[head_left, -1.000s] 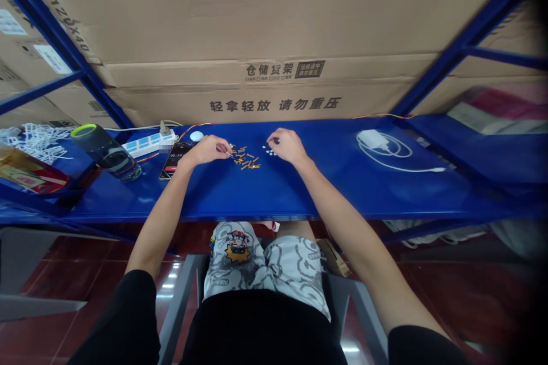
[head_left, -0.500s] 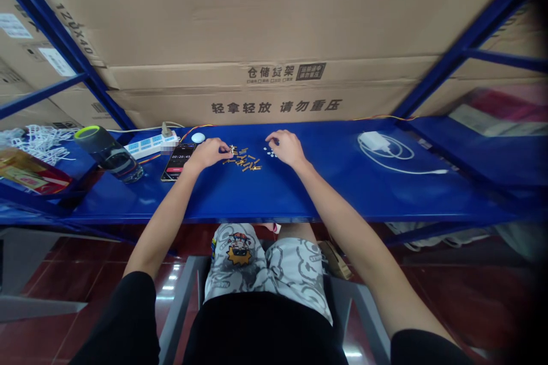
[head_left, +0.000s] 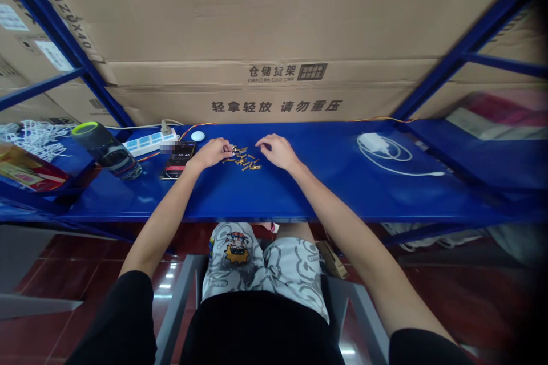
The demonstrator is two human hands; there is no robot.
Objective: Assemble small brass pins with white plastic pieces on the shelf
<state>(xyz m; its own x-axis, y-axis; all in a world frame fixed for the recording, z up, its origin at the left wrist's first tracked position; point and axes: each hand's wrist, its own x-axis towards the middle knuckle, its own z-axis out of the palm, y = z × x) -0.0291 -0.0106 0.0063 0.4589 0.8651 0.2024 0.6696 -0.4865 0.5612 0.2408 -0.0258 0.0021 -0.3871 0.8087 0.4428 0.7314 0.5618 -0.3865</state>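
Observation:
My left hand (head_left: 214, 152) is closed in a pinch on a small silvery metal piece (head_left: 234, 149), whose exact kind is too small to make out. Right beside its fingertips, a loose pile of small brass-coloured pins (head_left: 248, 163) is spread over the blue tabletop (head_left: 338, 182). My right hand (head_left: 279, 152) hovers just right of that pile, thumb and forefinger drawn near each other and pointing left. Anything between those fingertips is too small to see. The spot where white discs lay is hidden by this hand.
Left of my arms are a phone (head_left: 178, 159) with a running timer, a power strip (head_left: 149, 142), a white round object (head_left: 197, 136) and a dark bottle (head_left: 107, 151). A white charger with cable (head_left: 379, 142) lies at right. Cardboard boxes (head_left: 274, 23) back the table.
My right hand has moved left, from over the small white discs toward the brass-coloured pins. The left hand keeps its pinch in nearly the same place.

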